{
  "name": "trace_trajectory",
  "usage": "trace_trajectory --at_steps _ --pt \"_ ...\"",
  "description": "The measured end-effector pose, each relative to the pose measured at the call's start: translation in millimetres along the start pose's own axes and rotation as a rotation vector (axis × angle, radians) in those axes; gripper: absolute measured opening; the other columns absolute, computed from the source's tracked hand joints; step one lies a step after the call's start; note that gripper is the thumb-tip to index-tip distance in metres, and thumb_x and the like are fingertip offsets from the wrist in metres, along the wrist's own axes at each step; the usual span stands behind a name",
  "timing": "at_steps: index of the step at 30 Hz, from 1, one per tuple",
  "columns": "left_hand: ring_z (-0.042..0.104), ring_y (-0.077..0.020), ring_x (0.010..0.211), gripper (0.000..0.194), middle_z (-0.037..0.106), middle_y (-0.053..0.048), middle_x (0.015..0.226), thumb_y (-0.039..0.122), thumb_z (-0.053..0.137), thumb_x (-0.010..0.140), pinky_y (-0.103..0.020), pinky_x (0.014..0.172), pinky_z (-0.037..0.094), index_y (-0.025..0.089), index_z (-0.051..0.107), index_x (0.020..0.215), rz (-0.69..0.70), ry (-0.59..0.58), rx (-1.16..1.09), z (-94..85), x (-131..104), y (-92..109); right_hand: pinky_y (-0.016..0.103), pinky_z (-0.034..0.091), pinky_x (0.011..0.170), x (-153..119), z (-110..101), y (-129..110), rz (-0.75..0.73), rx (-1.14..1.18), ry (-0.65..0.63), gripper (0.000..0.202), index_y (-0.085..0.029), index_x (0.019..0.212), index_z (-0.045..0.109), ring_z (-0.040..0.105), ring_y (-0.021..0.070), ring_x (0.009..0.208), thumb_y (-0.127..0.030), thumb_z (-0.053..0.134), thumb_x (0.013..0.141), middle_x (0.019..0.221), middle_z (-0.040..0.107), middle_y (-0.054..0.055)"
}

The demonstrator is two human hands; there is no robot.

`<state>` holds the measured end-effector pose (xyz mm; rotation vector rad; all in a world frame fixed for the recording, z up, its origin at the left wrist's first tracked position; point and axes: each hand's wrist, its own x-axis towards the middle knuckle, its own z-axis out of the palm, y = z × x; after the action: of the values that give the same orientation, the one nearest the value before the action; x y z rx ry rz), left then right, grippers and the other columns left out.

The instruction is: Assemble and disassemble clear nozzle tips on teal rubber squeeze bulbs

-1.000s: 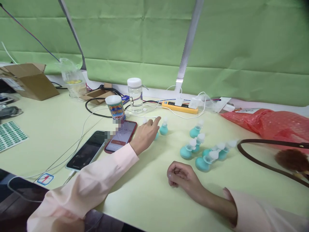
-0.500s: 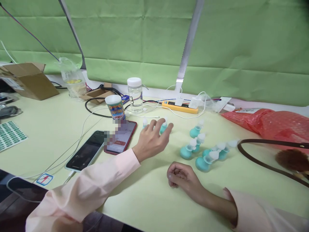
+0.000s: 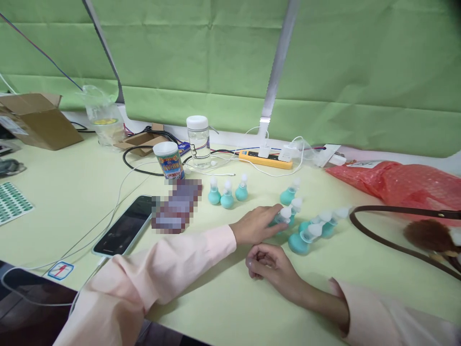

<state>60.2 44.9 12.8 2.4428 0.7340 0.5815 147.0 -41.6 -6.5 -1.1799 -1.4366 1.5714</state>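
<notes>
Small teal bottles with clear necks and white tips stand on the pale table. Three upright ones, among them a front bottle (image 3: pixel 226 199), are beyond my left forearm. Several more lean to the right, including a near one (image 3: pixel 299 242) and a far one (image 3: pixel 288 195). My left hand (image 3: pixel 257 225) has its thumb and fingers around the leftmost leaning bottle (image 3: pixel 285 215), partly hiding its teal base. Just below it, my right hand (image 3: pixel 268 263) rests on the table with fingers curled in, nothing visible inside.
Left of the bottles lie a dark phone (image 3: pixel 124 226) and a blurred-out phone (image 3: pixel 178 206). Behind stand a printed tub (image 3: pixel 169 161), a clear jar (image 3: pixel 199 144) and a yellow power strip (image 3: pixel 266 161). A red bag (image 3: pixel 403 185) and brown strap (image 3: pixel 370 238) lie right.
My left hand has moved right and toward me, from above the three upright bottles to the leaning group, and closed around one bottle. My right hand stays curled in place.
</notes>
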Motion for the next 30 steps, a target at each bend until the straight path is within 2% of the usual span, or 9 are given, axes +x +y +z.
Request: trace_trajectory --at_steps 3,7,10,13,16,20,24,27,30 --pt "0.051 -0.0139 0.063 0.021 0.054 -0.001 0.071 0.035 0.041 0.082 -0.024 0.058 0.04 0.016 0.049 0.087 -0.032 0.084 -0.065 -5.1 -4 0 0.024 0.039 0.05 -1 -1 -1 -0.028 -0.011 0.007 0.022 -0.016 0.061 0.048 0.047 0.0099 0.051 -0.035 0.058 0.068 0.053 0.048 -0.002" --pt "0.049 -0.0133 0.069 0.018 0.052 -0.002 0.073 0.032 0.049 0.078 -0.024 0.064 0.04 0.014 0.051 0.072 -0.075 0.324 -0.139 -20.7 -23 9 0.023 0.035 0.049 -2 -3 2 -0.116 -0.007 0.072 0.024 -0.017 0.06 0.042 0.043 0.0091 0.049 -0.034 0.055 0.071 0.052 0.044 -0.003" --pt "0.048 -0.0124 0.064 0.019 0.052 -0.002 0.068 0.032 0.051 0.076 -0.024 0.061 0.04 0.014 0.053 0.07 -0.1 0.363 -0.201 -28.1 -42 13 0.021 0.028 0.045 -2 -5 5 -0.177 0.02 0.173 0.029 -0.019 0.058 0.033 0.032 0.007 0.047 -0.032 0.056 0.071 0.051 0.034 -0.006" --pt "0.048 -0.0116 0.062 0.016 0.053 -0.002 0.067 0.029 0.054 0.074 -0.023 0.058 0.041 0.014 0.054 0.07 -0.124 0.427 -0.278 -26.1 -57 14 0.02 0.023 0.043 -3 -4 7 -0.208 0.007 0.267 0.032 -0.021 0.062 0.028 0.024 0.0067 0.046 -0.027 0.059 0.068 0.052 0.024 -0.009" --pt "0.051 -0.0124 0.064 0.016 0.054 -0.003 0.069 0.028 0.058 0.071 -0.022 0.055 0.043 0.013 0.054 0.067 -0.202 0.472 -0.445 -16.4 -68 16 0.018 0.028 0.044 -4 -2 8 -0.184 -0.084 0.314 0.033 -0.023 0.077 0.034 0.031 0.0067 0.049 -0.022 0.063 0.063 0.061 0.033 -0.007" --pt "0.053 -0.0146 0.068 0.019 0.056 -0.004 0.071 0.03 0.062 0.068 -0.024 0.058 0.044 0.012 0.057 0.072 -0.241 0.399 -0.64 -2.6 -76 19 0.024 0.04 0.063 -2 -2 5 -0.24 -0.225 0.185 0.041 -0.023 0.095 0.041 0.049 0.014 0.074 -0.019 0.063 0.061 0.087 0.049 0.0" --pt "0.047 -0.0119 0.059 0.033 0.051 -0.003 0.064 0.04 0.041 0.08 -0.024 0.055 0.039 0.013 0.052 0.066 -0.214 0.354 -0.644 -2.3 -79 13 0.024 0.037 0.058 1 -5 3 -0.233 -0.258 0.07 0.01 -0.019 0.081 0.049 0.046 0.013 0.065 -0.025 0.052 0.073 0.071 0.051 -0.001" --pt "0.037 -0.0088 0.051 0.038 0.04 0.002 0.053 0.038 0.035 0.083 -0.023 0.051 0.031 0.014 0.044 0.055 -0.253 0.327 -0.519 -8.7 -76 5 0.022 0.031 0.048 3 -8 4 -0.175 -0.293 0.072 0.011 -0.018 0.07 0.048 0.036 0.0097 0.053 -0.028 0.052 0.073 0.058 0.04 -0.004" --pt "0.028 -0.0069 0.045 0.038 0.032 0.005 0.047 0.038 0.03 0.083 -0.022 0.045 0.024 0.016 0.036 0.053 -0.355 0.202 -0.64 -11.4 -72 0 0.021 0.027 0.046 4 -10 6 -0.156 -0.27 0.045 0.011 -0.017 0.068 0.047 0.031 0.0084 0.051 -0.027 0.052 0.073 0.056 0.034 -0.004"
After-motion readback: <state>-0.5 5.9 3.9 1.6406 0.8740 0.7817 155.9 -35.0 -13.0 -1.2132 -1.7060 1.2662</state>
